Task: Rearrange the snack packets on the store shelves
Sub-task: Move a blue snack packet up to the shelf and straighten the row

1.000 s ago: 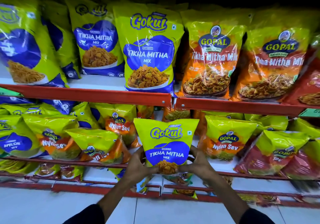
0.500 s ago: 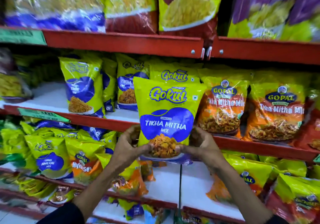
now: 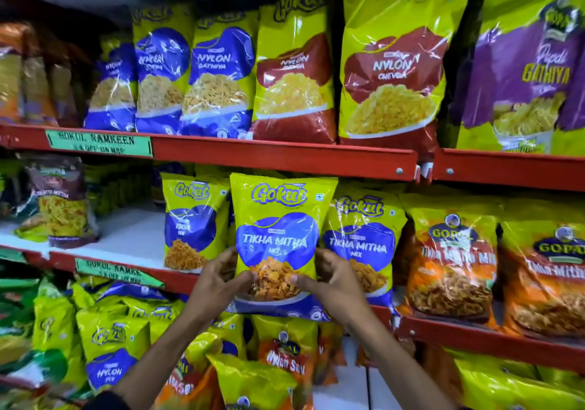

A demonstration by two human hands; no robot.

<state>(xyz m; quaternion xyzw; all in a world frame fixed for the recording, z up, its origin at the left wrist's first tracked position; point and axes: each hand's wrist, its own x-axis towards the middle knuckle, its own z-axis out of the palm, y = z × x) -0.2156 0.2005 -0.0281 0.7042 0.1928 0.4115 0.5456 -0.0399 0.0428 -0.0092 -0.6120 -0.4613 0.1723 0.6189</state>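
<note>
holding a gokul tikha mitha packet (image 3: 278,238) upright at the middle shelf (image 3: 474,336), left hand (image 3: 215,286) and right hand (image 3: 335,286) fingers pinching its lower sides

left hand (image 3: 218,286): bare | right hand (image 3: 335,286): bare | forearms bare | dark sleeve (image 3: 104,401) at left elbow

A yellow-green Gokul Tikha Mitha Mix packet (image 3: 278,245) stands upright between the two hands, its blue panel and picture of orange snack facing out, its lower part pinched at both side edges. Its bottom edge hangs at the red lip of the middle shelf (image 3: 474,336). Just behind the hands, left and right, stand two matching packets (image 3: 364,241).
</note>
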